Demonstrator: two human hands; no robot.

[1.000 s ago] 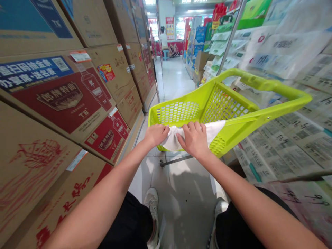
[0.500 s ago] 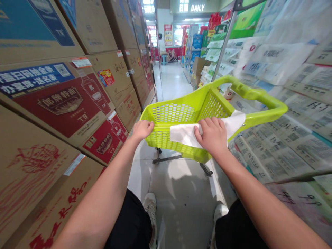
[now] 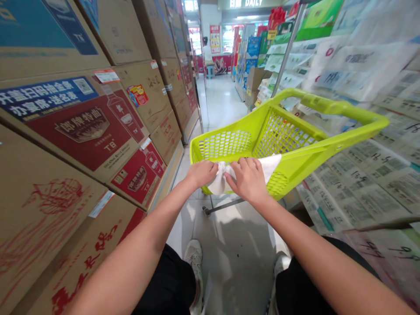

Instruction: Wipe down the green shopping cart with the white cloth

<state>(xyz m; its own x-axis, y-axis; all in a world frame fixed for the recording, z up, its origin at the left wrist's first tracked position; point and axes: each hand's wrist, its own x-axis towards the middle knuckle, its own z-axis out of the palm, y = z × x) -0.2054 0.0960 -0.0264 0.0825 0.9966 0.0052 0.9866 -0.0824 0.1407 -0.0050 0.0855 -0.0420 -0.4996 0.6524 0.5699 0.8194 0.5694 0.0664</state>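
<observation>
A white cloth [image 3: 272,166] lies over the near rim of a lime-green shopping cart [image 3: 328,151], bunched up between my two hands. My right hand [image 3: 248,178] is closed over the cloth and presses it on the rim, thumb toward me. Closed over the same rim near the cart's left corner is my left hand [image 3: 202,173], its fingertips touching the bunched end of the cloth. How much cloth lies under the left fingers is hidden. The cart's basket has perforated sides, and its looped handle points right.
Stacked cardboard cartons [image 3: 75,127] wall the left side. Packs of paper goods [image 3: 357,175] fill the right. My shoes [image 3: 194,258] stand on the tiled floor. Farther down the aisle, a person [image 3: 207,51] is by a blue stool [image 3: 210,71].
My right hand has moved left along the rim, bunching the cloth. My left hand has shifted right to meet it. The cart has turned a little, and its handle now reaches farther right.
</observation>
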